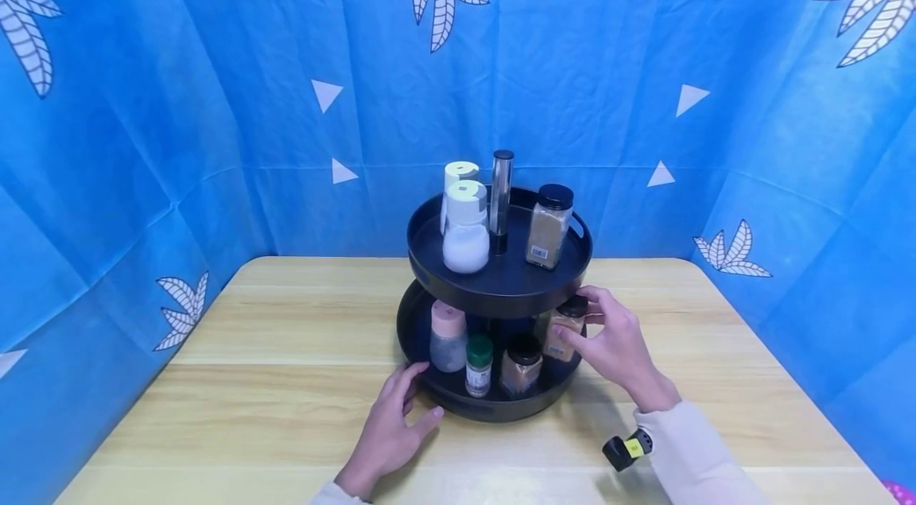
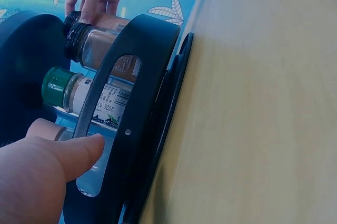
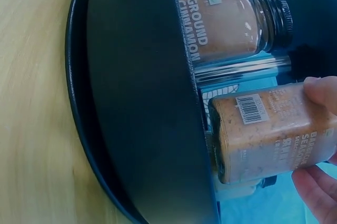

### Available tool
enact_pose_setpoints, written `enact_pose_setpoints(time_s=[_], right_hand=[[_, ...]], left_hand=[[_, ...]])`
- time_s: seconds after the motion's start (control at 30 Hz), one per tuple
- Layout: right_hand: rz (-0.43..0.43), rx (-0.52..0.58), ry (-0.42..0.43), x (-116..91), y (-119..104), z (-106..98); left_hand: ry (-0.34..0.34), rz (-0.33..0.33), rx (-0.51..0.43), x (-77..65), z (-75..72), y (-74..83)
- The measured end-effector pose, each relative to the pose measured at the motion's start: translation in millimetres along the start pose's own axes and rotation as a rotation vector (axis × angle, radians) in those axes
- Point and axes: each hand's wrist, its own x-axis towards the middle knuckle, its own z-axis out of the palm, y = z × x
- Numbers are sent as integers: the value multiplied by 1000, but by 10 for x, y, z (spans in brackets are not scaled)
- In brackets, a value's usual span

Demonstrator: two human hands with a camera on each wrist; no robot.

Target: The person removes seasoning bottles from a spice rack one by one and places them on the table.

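At the lower black tray (image 1: pixel 497 411), the right hand (image 1: pixel 619 339) pinches a black-lidded jar (image 1: pixel 561 348) near three o'clock, the left hand (image 1: pixel 392 427) touches it near eight, and a green-capped bottle (image 1: pixel 479 367) stands near six.

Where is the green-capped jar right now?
In the head view, the green-capped jar stands on the lower tier, between the pink-capped bottle, left, and the ground cinnamon jar, right.

Over on the surface (image 1: pixel 286 386) stands a rack (image 1: pixel 501 303); in its lower tray (image 1: pixel 501 409), a spice jar (image 1: pixel 478 379) sits between a bottle (image 1: pixel 448 350) and the cinnamon jar (image 1: pixel 521 374).
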Motion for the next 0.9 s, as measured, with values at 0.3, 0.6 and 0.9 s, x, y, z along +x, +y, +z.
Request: enact_pose_setpoints(time_s=[0.3,0.6,0.9], right_hand=[[20,-12,-3,17,-14,-39],[33,-25,1,11,6,-83],[45,-50,6,12,31,-135]], left_hand=[[1,-4,-4,13,1,-1],[-3,-5,-4,2,-1,-8],[-2,-2,-5,3,-4,-2]])
